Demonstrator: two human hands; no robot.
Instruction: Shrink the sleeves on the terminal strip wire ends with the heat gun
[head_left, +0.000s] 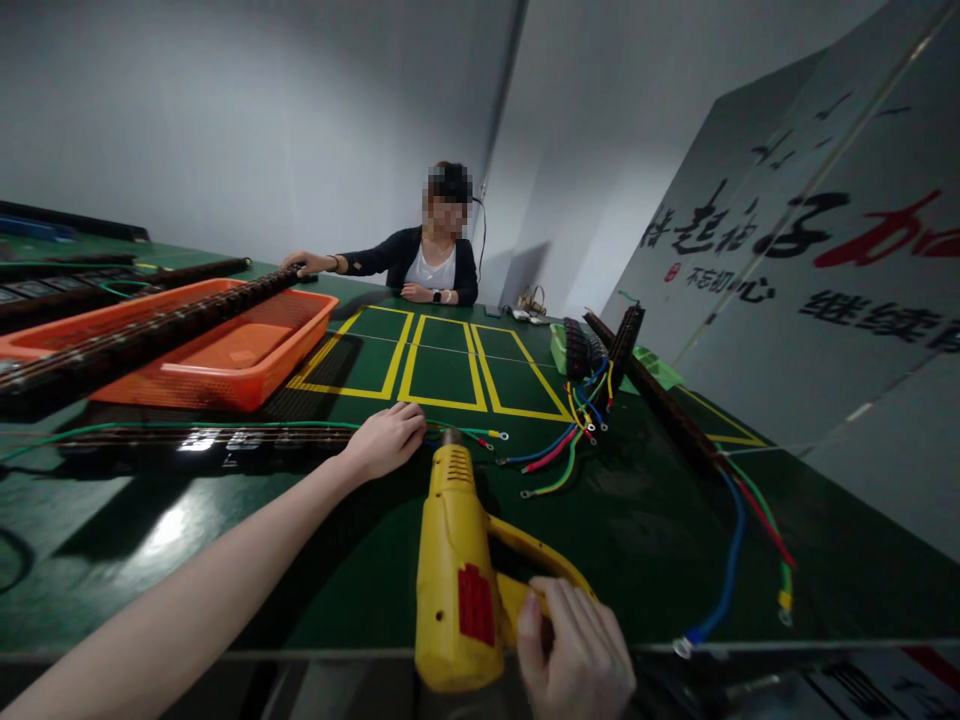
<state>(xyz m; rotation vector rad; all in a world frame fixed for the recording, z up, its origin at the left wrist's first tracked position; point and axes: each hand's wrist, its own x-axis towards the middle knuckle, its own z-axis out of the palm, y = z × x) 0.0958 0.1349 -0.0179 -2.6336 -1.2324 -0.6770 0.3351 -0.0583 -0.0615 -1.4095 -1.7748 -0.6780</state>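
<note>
Right fingers point(574, 612) grip heat gun point(450, 560); left fingers point(407, 427) curled, perhaps holding wires point(478, 432), contact hidden.

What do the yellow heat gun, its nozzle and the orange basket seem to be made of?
Yellow heat gun: probably plastic, satin, judging by its moulded vent slots. Nozzle: likely dull metal, from its bare greyish look. Orange basket: probably plastic, slightly glossy, given its soft sheen and perforated walls.

I can't see what lies under the left hand point(385, 441); past the near edge of the table point(345, 580), my view crops the right hand point(581, 645), and leftward, the basket point(251, 386).
</note>
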